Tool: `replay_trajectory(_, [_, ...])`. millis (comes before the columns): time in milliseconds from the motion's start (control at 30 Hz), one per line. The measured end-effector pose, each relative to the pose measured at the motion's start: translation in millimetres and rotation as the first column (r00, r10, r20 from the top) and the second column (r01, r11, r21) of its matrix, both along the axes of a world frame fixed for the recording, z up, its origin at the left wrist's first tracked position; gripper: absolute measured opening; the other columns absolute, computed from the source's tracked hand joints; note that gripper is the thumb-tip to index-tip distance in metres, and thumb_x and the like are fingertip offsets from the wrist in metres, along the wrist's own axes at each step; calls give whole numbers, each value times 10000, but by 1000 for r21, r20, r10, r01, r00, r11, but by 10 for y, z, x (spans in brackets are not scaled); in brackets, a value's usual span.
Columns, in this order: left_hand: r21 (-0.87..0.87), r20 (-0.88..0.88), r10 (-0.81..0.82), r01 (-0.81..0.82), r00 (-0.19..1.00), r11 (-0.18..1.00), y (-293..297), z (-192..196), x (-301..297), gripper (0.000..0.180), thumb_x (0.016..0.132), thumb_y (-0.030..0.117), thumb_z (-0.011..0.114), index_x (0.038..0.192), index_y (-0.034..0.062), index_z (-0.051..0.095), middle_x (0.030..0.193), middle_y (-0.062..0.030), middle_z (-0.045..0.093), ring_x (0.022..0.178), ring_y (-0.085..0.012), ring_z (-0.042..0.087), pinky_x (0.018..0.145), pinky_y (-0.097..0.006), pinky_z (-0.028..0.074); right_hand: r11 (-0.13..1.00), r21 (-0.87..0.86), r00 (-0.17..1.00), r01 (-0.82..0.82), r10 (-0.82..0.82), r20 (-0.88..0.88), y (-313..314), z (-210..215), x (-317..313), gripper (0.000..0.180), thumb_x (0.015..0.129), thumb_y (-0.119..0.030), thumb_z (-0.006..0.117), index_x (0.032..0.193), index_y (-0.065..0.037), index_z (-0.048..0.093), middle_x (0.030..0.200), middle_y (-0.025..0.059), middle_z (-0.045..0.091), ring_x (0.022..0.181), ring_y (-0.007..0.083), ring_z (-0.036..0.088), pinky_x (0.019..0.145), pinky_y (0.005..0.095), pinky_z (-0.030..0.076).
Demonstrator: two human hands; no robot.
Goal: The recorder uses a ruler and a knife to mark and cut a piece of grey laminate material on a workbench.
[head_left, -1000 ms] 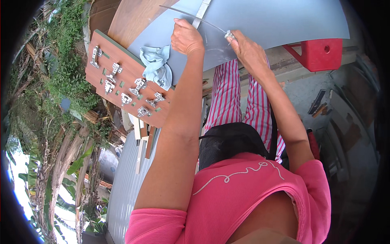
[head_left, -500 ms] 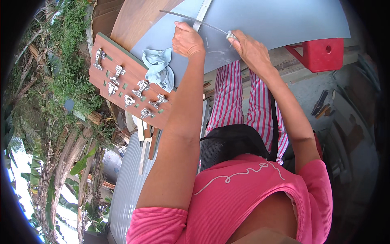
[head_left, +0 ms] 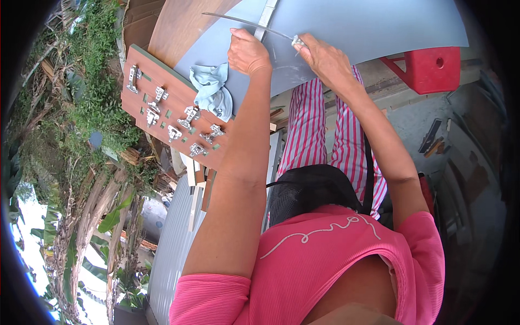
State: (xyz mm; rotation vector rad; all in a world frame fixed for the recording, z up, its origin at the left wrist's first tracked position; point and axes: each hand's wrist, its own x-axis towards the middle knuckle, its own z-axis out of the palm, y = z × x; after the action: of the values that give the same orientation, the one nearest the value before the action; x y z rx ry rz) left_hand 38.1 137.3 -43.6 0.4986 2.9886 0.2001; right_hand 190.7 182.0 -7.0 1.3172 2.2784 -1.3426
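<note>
My left hand (head_left: 247, 52) is closed and pressed down on a thin curved strip (head_left: 238, 21) that lies across a large grey-blue panel (head_left: 374, 24). My right hand (head_left: 324, 54) is closed on a small whitish object (head_left: 297, 41) at the strip's right end, which touches the panel. A pale metal bar (head_left: 266, 16) runs up the panel between my two hands. A crumpled light-blue cloth (head_left: 212, 92) lies on the panel's left corner, left of my left wrist.
A brown board (head_left: 141, 122) with several metal cabinet hinges (head_left: 189, 115) lies left of the panel. A red plastic stool (head_left: 431, 67) stands at the right. Corrugated metal sheet (head_left: 173, 249) and plants fill the left side. Scraps lie on the concrete floor (head_left: 417, 116).
Both hands sit slightly lower in the picture than a second ago; the grip on the strip and the small object is the same.
</note>
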Motion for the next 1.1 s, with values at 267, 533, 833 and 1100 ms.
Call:
replay_trajectory(267, [-39, 96, 56, -52, 994, 998, 39, 88, -25, 597, 937, 384, 244, 722, 22, 667, 718, -223, 642, 702, -436, 599, 679, -513, 453, 995, 28, 996, 91, -90, -24, -190, 51, 512, 323, 952, -363, 427, 1126, -104, 513, 877, 172, 638, 809, 381, 618, 672, 484, 484])
replay_trajectory(533, [-42, 113, 70, -66, 991, 997, 44, 87, 20, 605, 938, 383, 235, 722, 21, 670, 740, -226, 648, 710, -433, 603, 674, -514, 451, 998, -51, 1000, 27, -26, 17, 14, 43, -110, 347, 952, -390, 422, 1173, -132, 493, 953, 168, 640, 863, 393, 601, 711, 477, 473])
replay_trajectory(833, [12, 27, 23, -23, 999, 1000, 1, 54, -26, 567, 946, 357, 282, 682, 14, 648, 653, -216, 627, 617, -423, 590, 595, -501, 452, 995, -7, 995, 99, -99, 27, -172, 122, 368, 347, 952, -396, 420, 1169, -136, 495, 918, 176, 647, 839, 403, 607, 677, 492, 475])
replay_trajectory(1100, [-24, 73, 48, -46, 996, 999, 21, 39, 5, 575, 944, 361, 265, 696, 17, 654, 692, -223, 635, 659, -431, 594, 635, -509, 451, 997, -38, 998, 62, -62, 10, 3, 56, -106, 366, 953, -417, 402, 1156, -132, 510, 911, 174, 649, 837, 399, 608, 698, 478, 478])
